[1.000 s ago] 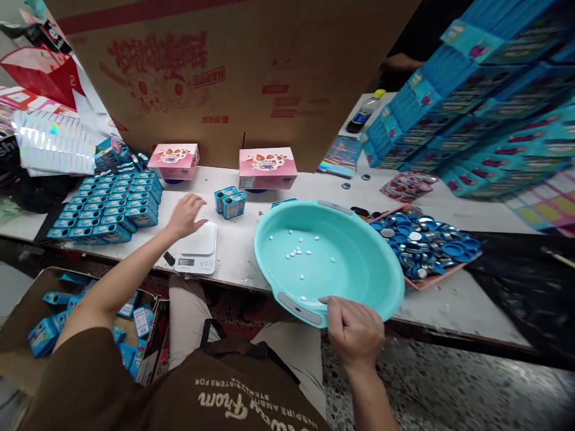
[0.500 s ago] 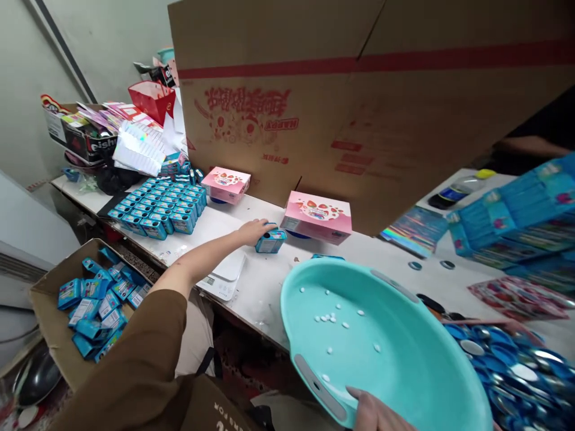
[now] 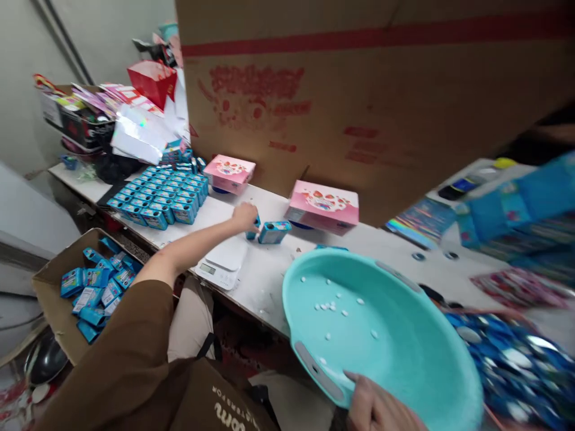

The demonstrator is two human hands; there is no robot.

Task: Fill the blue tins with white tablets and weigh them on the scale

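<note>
A small blue box (image 3: 252, 232) is held in the closed fingers of my left hand (image 3: 245, 215), just behind the white kitchen scale (image 3: 221, 263). Beside it on the table stands another small blue box (image 3: 275, 233), close to the held one. My right hand (image 3: 381, 407) is closed over the near rim of a turquoise basin (image 3: 395, 359); its lower part is cut off by the frame edge. Several small white tablets (image 3: 331, 307) lie on the basin's floor. Rows of small blue boxes (image 3: 164, 194) stand to the left of the scale.
Two pink boxes (image 3: 230, 169) stand before a large upright cardboard sheet (image 3: 251, 120). A carton (image 3: 49, 299) holding loose blue boxes is at lower left. Blue and white lids (image 3: 516, 359) are heaped right of the basin. A bottle (image 3: 471, 182) lies at far right.
My left hand has moved left from the one blue box, which now stands free, and has another small blue box in its fingers. My right hand stays at the basin's rim.
</note>
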